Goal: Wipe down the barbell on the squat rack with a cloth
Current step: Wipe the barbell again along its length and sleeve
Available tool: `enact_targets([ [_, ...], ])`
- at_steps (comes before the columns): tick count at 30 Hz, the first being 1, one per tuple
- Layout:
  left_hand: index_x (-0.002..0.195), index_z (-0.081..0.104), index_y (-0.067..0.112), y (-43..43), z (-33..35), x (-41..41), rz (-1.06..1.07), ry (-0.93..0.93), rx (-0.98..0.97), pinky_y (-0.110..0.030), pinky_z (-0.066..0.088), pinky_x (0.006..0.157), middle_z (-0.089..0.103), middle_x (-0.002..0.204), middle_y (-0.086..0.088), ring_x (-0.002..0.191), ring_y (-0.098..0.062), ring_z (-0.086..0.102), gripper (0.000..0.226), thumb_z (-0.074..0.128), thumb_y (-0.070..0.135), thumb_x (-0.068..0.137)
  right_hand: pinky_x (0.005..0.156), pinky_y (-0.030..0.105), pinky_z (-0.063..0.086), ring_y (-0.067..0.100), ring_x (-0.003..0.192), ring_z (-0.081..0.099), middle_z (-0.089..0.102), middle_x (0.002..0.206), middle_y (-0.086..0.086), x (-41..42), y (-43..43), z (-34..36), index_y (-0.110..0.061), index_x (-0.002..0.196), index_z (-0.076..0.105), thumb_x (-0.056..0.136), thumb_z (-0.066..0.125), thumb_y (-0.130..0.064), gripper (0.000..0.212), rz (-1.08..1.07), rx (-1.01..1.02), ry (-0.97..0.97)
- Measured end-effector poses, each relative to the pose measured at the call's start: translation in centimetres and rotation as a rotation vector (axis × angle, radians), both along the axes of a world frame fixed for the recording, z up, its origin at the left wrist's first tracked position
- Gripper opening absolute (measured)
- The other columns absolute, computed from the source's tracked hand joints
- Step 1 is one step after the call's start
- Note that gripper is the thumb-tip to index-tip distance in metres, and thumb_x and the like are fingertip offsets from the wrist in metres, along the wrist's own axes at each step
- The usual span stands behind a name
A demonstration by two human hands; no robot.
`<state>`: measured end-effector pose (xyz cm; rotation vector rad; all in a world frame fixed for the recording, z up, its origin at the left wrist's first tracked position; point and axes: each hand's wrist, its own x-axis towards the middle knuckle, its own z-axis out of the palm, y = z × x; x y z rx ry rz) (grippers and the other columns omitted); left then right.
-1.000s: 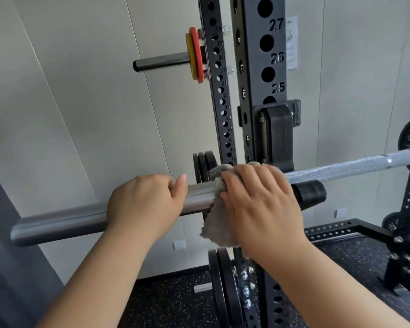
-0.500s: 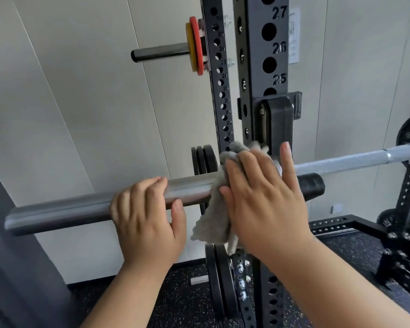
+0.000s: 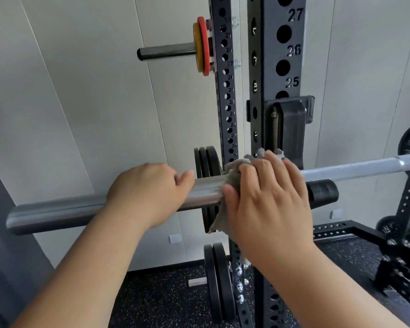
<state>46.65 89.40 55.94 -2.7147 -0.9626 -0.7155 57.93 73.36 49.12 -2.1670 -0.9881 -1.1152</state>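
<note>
Barbell (image 3: 206,192) mid-wipe at the sleeve (image 3: 57,211) — right hand (image 3: 268,200) clamps grey cloth (image 3: 232,169) round it, left hand (image 3: 149,192) grips beside — knurled shaft (image 3: 353,168) likely unwiped

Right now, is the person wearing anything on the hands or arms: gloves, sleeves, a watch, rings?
Nothing shows. The left hand and right hand are ungloved, with no rings and no watch or band. The left forearm and right forearm are sleeveless to the frame's edge.
</note>
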Motion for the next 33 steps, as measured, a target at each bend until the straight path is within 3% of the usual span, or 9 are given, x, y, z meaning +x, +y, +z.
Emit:
enact_targets([
  [6,0.062,0.051,0.018,-0.2,-3.5,-0.8,-0.063,-0.235,0.341,-0.032,0.027,0.054,0.055,0.055,-0.002,0.050,-0.033,0.047,0.048,0.037,0.051,0.093,0.110,0.045,0.041,0.029,0.094,0.064,0.066,0.096,0.002,0.7,1.5,1.2,-0.018,0.099,0.066,0.111,0.031,-0.050,0.049,0.083,-0.189,-0.075],
  [10,0.074,0.056,0.016,0.1,-5.7,-0.9,-0.116,-0.372,0.454,-0.039,0.034,0.062,0.055,0.067,-0.002,0.062,-0.033,0.054,0.032,0.047,0.041,0.092,0.116,0.041,0.037,0.022,0.108,0.067,0.071,0.111,-0.004,1.0,-0.9,0.8,-0.020,0.115,0.071,0.108,0.047,-0.037,0.030,0.074,-0.076,-0.093],
  [13,0.080,0.060,0.014,0.1,-6.4,-0.7,-0.090,-0.435,0.493,-0.041,0.037,0.066,0.059,0.074,-0.003,0.068,-0.032,0.055,0.031,0.048,0.039,0.094,0.118,0.046,0.037,0.028,0.096,0.068,0.072,0.092,0.001,0.7,0.7,1.7,-0.018,0.094,0.073,0.107,0.039,-0.039,0.043,-0.038,-0.061,-0.034],
  [16,0.089,0.065,0.012,0.1,-7.0,-0.8,-0.119,-0.460,0.490,-0.043,0.041,0.070,0.063,0.082,-0.005,0.074,-0.034,0.057,0.033,0.050,0.040,0.095,0.093,0.045,0.049,0.029,0.075,0.064,0.066,0.075,0.000,0.3,2.8,2.8,-0.020,0.079,0.067,0.109,0.032,-0.043,0.051,0.035,-0.140,-0.025],
  [18,0.094,0.067,0.010,-0.1,-7.3,-1.0,-0.143,-0.480,0.483,-0.045,0.043,0.073,0.065,0.086,-0.007,0.077,-0.035,0.057,0.035,0.050,0.040,0.096,0.087,0.043,0.047,0.028,0.079,0.062,0.066,0.082,0.000,0.1,3.1,2.2,-0.020,0.089,0.069,0.108,0.035,-0.045,0.046,0.126,-0.178,-0.057],
  [22,0.104,0.070,0.009,-0.3,-7.5,-1.4,-0.170,-0.517,0.435,-0.045,0.045,0.080,0.068,0.094,-0.005,0.084,-0.033,0.058,0.035,0.050,0.037,0.097,0.118,0.043,0.033,0.029,0.115,0.061,0.065,0.119,0.002,0.0,0.7,0.6,-0.016,0.134,0.064,0.105,0.043,-0.044,0.045,0.167,-0.231,-0.118],
  [26,0.107,0.071,0.012,-0.5,-7.2,-1.5,-0.160,-0.482,0.399,-0.044,0.045,0.083,0.069,0.096,-0.003,0.087,-0.032,0.060,0.034,0.049,0.037,0.098,0.131,0.052,0.008,0.031,0.123,0.060,0.070,0.106,0.002,0.9,-0.3,1.3,-0.017,0.113,0.070,0.107,0.033,-0.046,0.047,-0.017,-0.154,-0.013],
  [30,0.109,0.072,0.011,-0.5,-7.3,-1.6,-0.168,-0.470,0.390,-0.043,0.045,0.084,0.068,0.097,-0.003,0.088,-0.032,0.060,0.033,0.051,0.035,0.098,0.118,0.050,0.035,0.034,0.093,0.066,0.069,0.085,0.004,0.1,2.6,2.1,-0.017,0.087,0.066,0.110,0.031,-0.039,0.048,0.055,-0.084,0.013],
  [33,0.115,0.073,0.008,-0.4,-7.6,-2.1,-0.198,-0.461,0.396,-0.043,0.047,0.089,0.072,0.107,-0.005,0.096,-0.031,0.063,0.036,0.052,0.033,0.099,0.115,0.045,0.040,0.030,0.108,0.064,0.071,0.109,0.004,-0.9,3.5,0.4,-0.016,0.115,0.072,0.107,0.042,-0.036,0.037,0.232,-0.136,-0.086],
])
